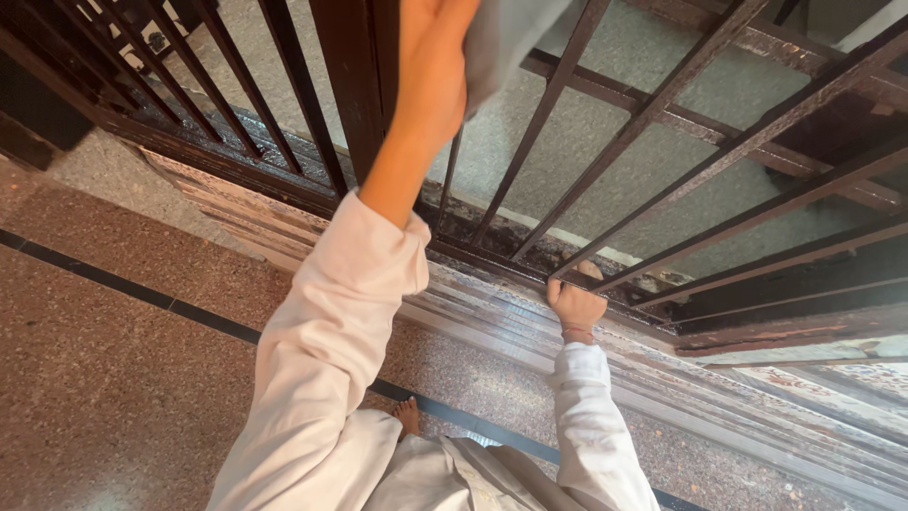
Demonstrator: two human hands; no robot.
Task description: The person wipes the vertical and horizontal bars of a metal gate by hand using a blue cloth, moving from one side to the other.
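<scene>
A grey cloth (506,38) at the top centre is grasped by the left hand (440,24), while a dark grille bar (605,251) is clenched by the right hand (575,303).

Dark metal grille bars (653,109), rusted and rough at the bottom rail. Soft grey cloth (501,43), matt. Speckled stone floor (104,378), polished to a slight sheen. Worn, streaked stone sill (662,369). White fabric sleeves (322,360), matt.
</scene>
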